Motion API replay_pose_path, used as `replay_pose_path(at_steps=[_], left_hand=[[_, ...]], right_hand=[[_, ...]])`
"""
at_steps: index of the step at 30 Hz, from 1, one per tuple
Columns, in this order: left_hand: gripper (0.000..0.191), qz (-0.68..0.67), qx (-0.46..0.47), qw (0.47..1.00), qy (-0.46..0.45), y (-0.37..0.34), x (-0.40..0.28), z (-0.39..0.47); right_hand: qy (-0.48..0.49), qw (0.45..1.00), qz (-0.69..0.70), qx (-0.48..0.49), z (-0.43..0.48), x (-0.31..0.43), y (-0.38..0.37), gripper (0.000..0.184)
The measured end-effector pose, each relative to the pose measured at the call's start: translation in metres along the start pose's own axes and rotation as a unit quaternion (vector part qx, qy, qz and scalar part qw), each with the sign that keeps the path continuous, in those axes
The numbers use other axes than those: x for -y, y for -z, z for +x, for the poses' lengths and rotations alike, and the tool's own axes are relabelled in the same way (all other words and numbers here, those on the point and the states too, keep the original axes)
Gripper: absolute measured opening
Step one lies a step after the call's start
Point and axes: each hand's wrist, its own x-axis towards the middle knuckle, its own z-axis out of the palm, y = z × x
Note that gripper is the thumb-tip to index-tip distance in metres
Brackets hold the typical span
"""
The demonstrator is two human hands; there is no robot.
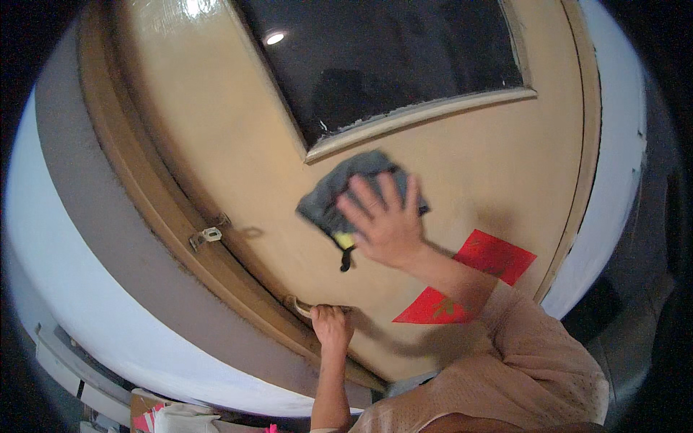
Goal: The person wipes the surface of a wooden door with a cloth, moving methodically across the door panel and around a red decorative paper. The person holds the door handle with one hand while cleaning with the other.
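Observation:
My right hand (389, 224) lies with fingers spread over a folded dark grey cloth (330, 195), pressing it against the tan door panel (238, 162). The hand is slightly blurred. A yellow label (344, 239) and a black hanging loop (346, 261) stick out from the cloth's lower corner. Below and to the left, my left hand (331, 325) is closed around the metal door handle (303, 309), hiding much of it. Just above the cloth is the pale frame (422, 123) of a dark glass pane (400, 54).
A metal latch (208, 235) projects at the brown door frame (157, 211). Red paper pieces with gold markings, one upper (501, 260) and one lower (427, 308), are stuck on the door near my right forearm. A cardboard box (143, 408) with wrapped items stands at the bottom left.

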Motion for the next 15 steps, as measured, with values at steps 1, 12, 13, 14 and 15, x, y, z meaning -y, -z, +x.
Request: replay_pose_path(at_steps=[1,12,13,14,15], left_hand=[[0.019,0.003,0.005,1.0,-0.004,0.001,0.0,0.0],[0.031,-0.052,-0.012,0.999,0.004,0.005,0.0,0.003],[0.033,-0.057,-0.002,0.998,0.005,0.008,-0.001,0.003],[0.027,-0.065,-0.041,0.997,-0.029,0.002,0.001,0.005],[0.024,-0.055,-0.018,0.998,-0.024,0.003,0.005,0.003]], right_hand=[[0.036,0.999,0.019,-0.003,-0.005,0.011,-0.007,0.062],[0.235,0.969,0.017,0.08,-0.116,0.063,-0.066,0.05],[0.228,0.969,0.013,0.096,-0.118,0.058,-0.063,0.051],[0.222,0.969,0.01,0.112,-0.119,0.051,-0.061,0.051],[0.216,0.968,0.011,0.13,-0.116,0.048,-0.057,0.052]])
